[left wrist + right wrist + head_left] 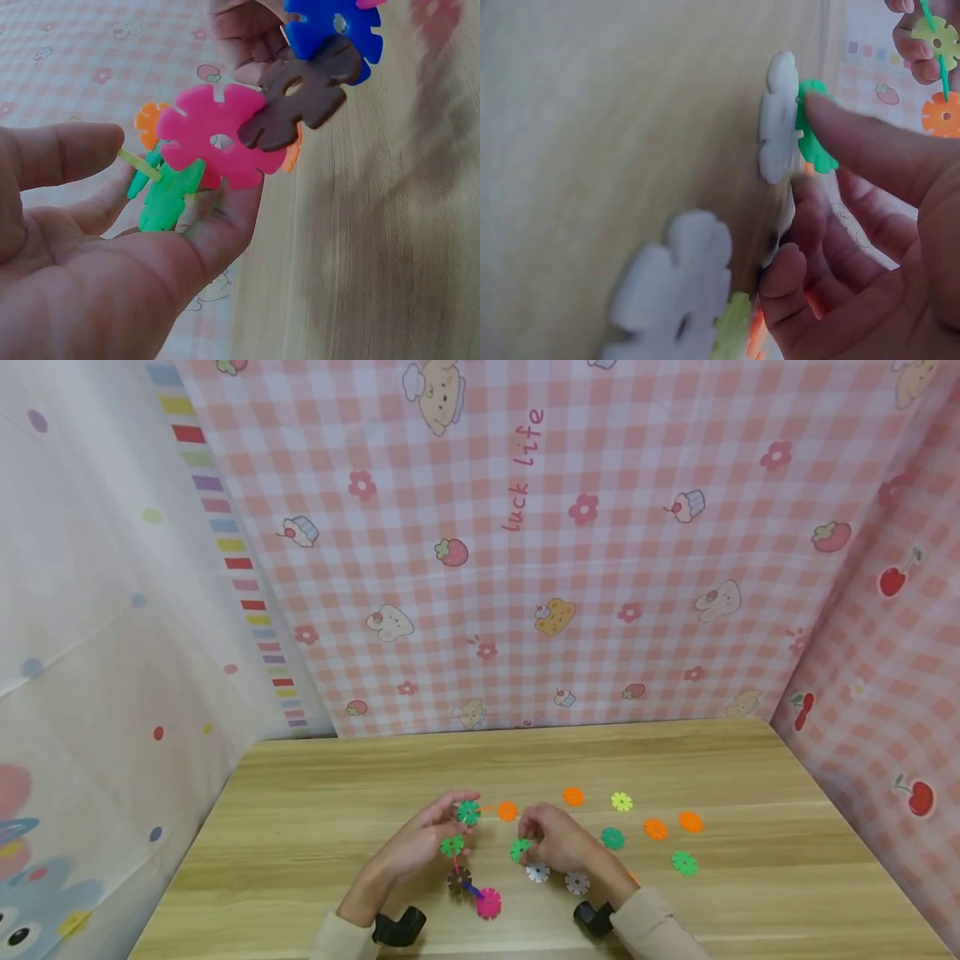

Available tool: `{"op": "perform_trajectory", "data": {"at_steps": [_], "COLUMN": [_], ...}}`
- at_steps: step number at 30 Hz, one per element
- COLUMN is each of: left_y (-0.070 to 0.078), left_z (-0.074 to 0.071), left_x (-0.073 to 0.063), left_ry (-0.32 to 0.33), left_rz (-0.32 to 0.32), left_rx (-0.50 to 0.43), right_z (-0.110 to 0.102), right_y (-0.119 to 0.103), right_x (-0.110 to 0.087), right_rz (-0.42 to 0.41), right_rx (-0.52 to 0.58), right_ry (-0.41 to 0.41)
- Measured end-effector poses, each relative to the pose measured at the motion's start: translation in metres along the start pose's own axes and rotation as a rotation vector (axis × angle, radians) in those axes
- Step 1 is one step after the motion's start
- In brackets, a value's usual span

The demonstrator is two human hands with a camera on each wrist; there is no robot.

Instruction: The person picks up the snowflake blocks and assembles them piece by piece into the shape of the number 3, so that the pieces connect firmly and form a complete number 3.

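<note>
The place was a small curtained-off booth around a wood-grain table (pixel 322 802); whether it stood in a home or a studio could not be told. Pink gingham cloth (pixel 525 577) with cupcakes and strawberries hung behind the far edge, white dotted cloth (pixel 90 610) beside the left edge, cherry-print cloth (pixel 892 693) along the right. Colourful notched discs (pixel 656 829) suggested a playroom.

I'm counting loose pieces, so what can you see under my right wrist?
In the head view, an orange piece peeks out beside the right wrist; the rest of it, and anything else underneath, is covered.
</note>
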State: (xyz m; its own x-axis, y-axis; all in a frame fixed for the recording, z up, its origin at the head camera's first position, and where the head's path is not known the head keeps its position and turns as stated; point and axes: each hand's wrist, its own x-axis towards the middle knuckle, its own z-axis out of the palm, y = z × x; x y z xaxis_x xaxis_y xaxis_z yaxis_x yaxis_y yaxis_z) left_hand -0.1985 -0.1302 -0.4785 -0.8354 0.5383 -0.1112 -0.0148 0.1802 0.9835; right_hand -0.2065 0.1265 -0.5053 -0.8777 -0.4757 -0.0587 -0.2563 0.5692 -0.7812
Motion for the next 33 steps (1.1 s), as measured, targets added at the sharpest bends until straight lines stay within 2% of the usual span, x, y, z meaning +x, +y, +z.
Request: {"op": "perform_trajectory", "data": {"at_steps": [4,11,16,25,33], "left_y": [0.000,0.001,0.002,0.003,0.002], "left_z": [0.001,0.002,0.001,0.002,0.004], "left_x": [0.000,0.001,0.002,0.003,0.004], "left_ry": [-0.008,-0.045,-0.076,-0.108,-0.109], "left_rz": [0.007,0.027,0.035,0.048,0.054], "left_rx": [-0.042,-0.073,-0.085,-0.069,-0.100], "right_z": [-0.002,-0.006,-0.010,-0.009,-0.004], "right_y": [0.001,-0.002,-0.009,-0.012,-0.017], "right_x": [-0.002,-0.007,-0.008,-0.005,-0.006], "right_rz": [-0.023,0.012,0.015,0.035,0.055], "right_rx": [0.064,0.413,0.573,0.670,0.740], "right_ry": [0.047,0.143,0.186,0.257,0.267]}}
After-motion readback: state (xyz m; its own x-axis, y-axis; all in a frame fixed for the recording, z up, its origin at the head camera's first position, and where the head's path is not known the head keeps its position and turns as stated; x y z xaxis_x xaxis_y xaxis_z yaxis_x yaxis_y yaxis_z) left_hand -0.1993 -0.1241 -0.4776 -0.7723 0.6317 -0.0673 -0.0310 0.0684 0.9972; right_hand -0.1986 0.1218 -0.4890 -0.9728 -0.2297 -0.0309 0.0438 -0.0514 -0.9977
